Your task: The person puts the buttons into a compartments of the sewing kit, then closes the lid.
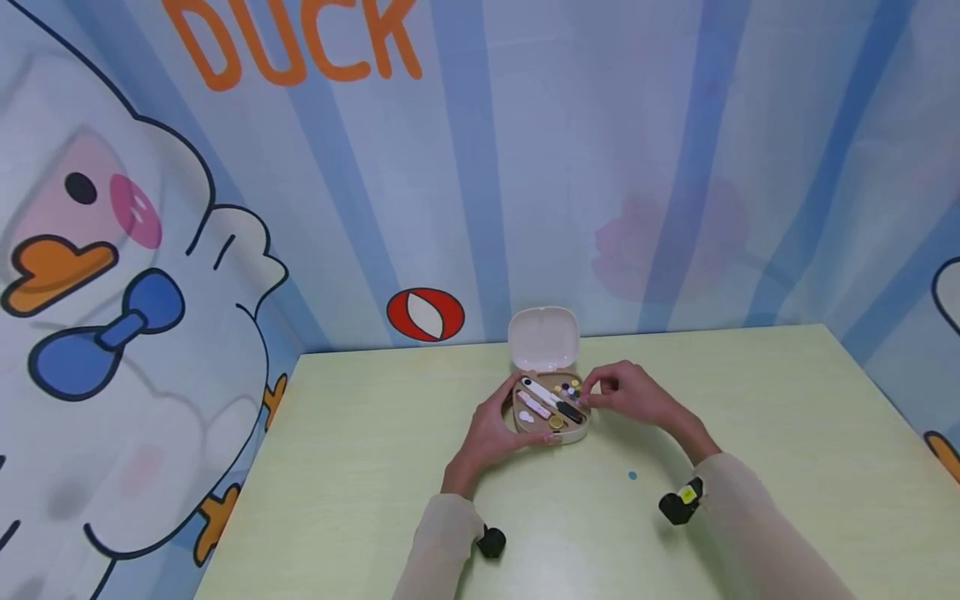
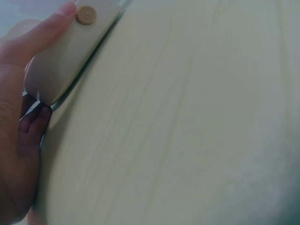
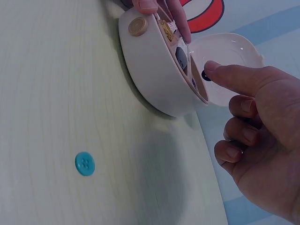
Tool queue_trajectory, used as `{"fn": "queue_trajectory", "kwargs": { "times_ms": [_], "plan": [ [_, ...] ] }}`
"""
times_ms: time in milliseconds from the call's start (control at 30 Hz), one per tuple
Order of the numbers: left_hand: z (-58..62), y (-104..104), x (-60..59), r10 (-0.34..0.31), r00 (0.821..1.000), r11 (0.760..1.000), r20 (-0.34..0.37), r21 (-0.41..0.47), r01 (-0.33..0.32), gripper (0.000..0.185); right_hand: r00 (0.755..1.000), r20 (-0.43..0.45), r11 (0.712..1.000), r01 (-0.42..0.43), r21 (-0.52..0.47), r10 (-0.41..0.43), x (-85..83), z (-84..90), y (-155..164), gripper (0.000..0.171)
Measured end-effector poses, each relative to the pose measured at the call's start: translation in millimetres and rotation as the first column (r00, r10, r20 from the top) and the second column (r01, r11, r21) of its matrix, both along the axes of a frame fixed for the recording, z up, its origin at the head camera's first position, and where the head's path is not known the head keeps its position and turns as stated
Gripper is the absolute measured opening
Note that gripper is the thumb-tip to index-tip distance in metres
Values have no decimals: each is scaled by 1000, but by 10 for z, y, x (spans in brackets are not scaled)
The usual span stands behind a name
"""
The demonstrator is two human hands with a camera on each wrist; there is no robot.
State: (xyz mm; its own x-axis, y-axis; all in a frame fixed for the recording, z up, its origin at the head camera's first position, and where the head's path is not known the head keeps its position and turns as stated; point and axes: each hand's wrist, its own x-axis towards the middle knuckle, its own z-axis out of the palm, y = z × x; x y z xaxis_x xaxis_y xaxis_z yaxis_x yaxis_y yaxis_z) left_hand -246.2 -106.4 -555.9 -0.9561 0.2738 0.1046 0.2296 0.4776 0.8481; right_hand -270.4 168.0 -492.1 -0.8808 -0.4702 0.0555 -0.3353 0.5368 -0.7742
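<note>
A small cream sewing kit box [image 1: 573, 435] lies on the table with its lid [image 1: 543, 337] raised at the back. My left hand [image 1: 491, 433] grips the box from its left side, the thumb along the front near a round tan clasp [image 3: 138, 26]. At the box's right compartment, my right hand [image 1: 633, 392] pinches a small dark button [image 3: 205, 76] between its fingertips. Several small colored buttons [image 1: 567, 388] lie in that compartment. Beside them are a white-and-black tool [image 1: 551, 398], a pink slim item [image 1: 533, 405] and a gold round piece [image 1: 556, 422].
A blue button [image 3: 85, 163] with holes lies on the pale table [image 1: 360, 467], in front and to the right of the box. A printed cloth backdrop [image 1: 555, 167] rises behind the table's back edge.
</note>
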Motion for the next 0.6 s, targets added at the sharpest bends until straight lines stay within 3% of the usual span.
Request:
{"fn": "queue_trajectory", "kwargs": {
  "times_ms": [600],
  "plan": [
    [28, -1, 13, 2, 1000, 1000, -5, 3, -2, 115, 992, 78, 996, 94, 9, -94, -120, -84, -183, 5]
  ]
}}
